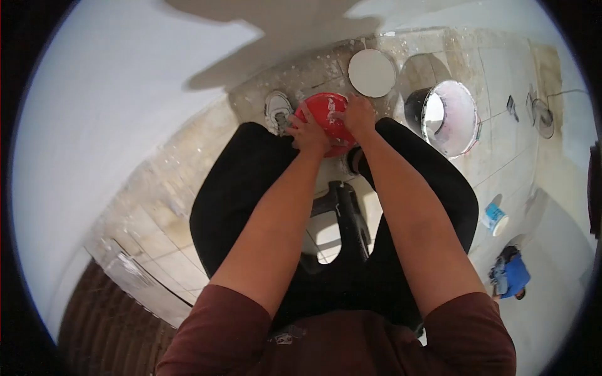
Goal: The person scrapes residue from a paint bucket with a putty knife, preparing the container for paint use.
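Observation:
A round red bucket lid (328, 114) with white paint smears lies between my feet; whether a bucket is under it is hidden. My left hand (308, 134) holds its left edge, with the fingers partly spread over the rim. At the right edge, my right hand (358, 116) grips the lid with the thumb on top and the other fingers over the side. Just above the right hand, a round off-white disc (372, 73) rests on the floor. My white shoe (278, 111) is left of the lid.
A large open white bucket (464, 119) lies to the right. A black stool (342, 216) is under me. Farther right are a blue-and-white tub (495, 220) and a person in a blue shirt (514, 276). The tiled floor (169, 219) is paint-splattered; a white wall (113, 113) runs along the left.

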`<state>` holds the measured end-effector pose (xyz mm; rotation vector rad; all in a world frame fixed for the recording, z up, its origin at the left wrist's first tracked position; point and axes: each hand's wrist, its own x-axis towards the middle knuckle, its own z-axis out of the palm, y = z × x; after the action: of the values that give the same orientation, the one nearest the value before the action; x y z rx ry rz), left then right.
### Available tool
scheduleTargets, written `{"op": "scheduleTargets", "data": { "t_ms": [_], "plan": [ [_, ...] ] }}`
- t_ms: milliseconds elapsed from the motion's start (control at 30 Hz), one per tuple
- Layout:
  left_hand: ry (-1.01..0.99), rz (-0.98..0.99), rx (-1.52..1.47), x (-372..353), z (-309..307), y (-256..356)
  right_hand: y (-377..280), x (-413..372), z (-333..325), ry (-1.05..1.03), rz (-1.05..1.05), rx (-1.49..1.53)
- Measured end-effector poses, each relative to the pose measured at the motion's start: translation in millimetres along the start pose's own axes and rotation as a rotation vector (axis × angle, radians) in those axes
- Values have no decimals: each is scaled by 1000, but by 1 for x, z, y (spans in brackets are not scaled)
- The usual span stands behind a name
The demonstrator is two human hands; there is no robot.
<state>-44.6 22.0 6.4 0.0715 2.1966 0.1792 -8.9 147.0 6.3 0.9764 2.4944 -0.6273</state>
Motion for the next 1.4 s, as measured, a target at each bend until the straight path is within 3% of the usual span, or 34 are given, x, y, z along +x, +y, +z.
{"op": "scheduleTargets", "data": {
  "t_ms": [67,167,267,300,367,400,500,600,700,800,900,1000,1100,1200,1300,1367,1400],
  "plan": [
    [38,20,-8,-4,2,0,5,0,2,15,-39,-6],
    [441,300,10,6,12,-6,16,6,19,138,-90,12],
    [260,956,257,40,-20,11,26,2,27,215,-145,77],
    [188,959,340,45,-27,25,28,1,25,232,-163,106],
    [49,963,521,48,-42,49,38,9,16,75,26,363],
    [78,1004,529,53,-40,53,45,18,11,5,117,497],
    [134,1076,592,63,-33,55,74,35,55,83,189,797],
    [144,1064,672,56,-31,58,82,35,95,24,628,1020],
    [152,1078,660,53,-32,60,81,19,103,-129,511,1210],
    [134,1061,666,47,-33,54,84,13,89,-306,551,1409],
    [142,1047,653,39,-33,45,97,18,87,-344,358,1225],
    [194,1101,644,31,-30,33,94,28,86,-266,262,774],
    [239,1148,567,19,-28,23,94,21,77,-312,229,769],
    [271,1152,540,15,-27,20,93,6,72,-220,448,824],
    [267,1152,534,15,-26,21,80,1,73,110,1006,845],
    [273,1160,544,13,-27,21,94,12,130,352,954,654],
    [280,1178,535,13,-27,17,101,17,136,294,900,610]
  ]
}}
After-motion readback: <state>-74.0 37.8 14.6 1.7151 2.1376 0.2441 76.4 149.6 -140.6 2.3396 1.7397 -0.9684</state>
